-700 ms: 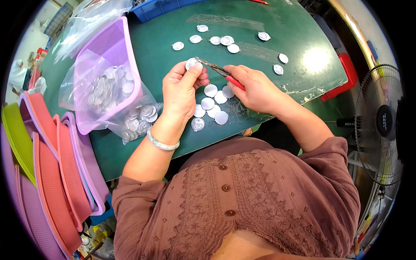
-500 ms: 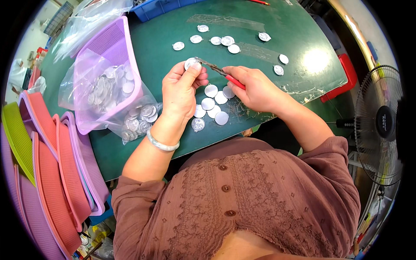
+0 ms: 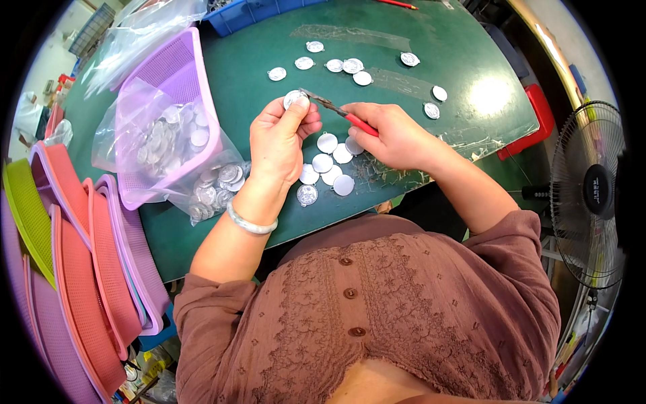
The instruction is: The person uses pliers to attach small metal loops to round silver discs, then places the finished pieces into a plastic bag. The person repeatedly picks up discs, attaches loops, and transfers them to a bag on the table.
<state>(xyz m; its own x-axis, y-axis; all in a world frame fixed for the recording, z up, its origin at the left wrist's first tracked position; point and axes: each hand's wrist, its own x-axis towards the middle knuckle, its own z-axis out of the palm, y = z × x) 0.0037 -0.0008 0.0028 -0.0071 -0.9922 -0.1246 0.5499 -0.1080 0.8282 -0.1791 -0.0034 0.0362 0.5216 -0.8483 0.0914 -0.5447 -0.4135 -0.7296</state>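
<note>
My left hand (image 3: 277, 138) pinches a round silver medal (image 3: 295, 100) between thumb and fingers. In my right hand (image 3: 393, 138) is a pair of pliers (image 3: 360, 123) with red handles, gripped from above. The dark jaws reach the medal's right edge; whether they bite on its small loop is too fine to tell. Several plain-faced medals (image 3: 322, 163) lie in a loose group just below my hands, with one patterned medal (image 3: 307, 195) among them. Farther off, more patterned medals (image 3: 352, 65) are spread over the green table (image 3: 249, 40).
A purple basket (image 3: 207, 87) at the left holds a clear plastic bag (image 3: 111, 138) of medals, and more bagged medals (image 3: 219, 185) lie beside it. Stacked baskets (image 3: 81, 269) rise at lower left. A blue crate (image 3: 252, 15) stands at the back, a fan (image 3: 589, 192) at right.
Both hands, with the medal and pliers, have shifted very slightly left. The medals on the table stay where they were.
</note>
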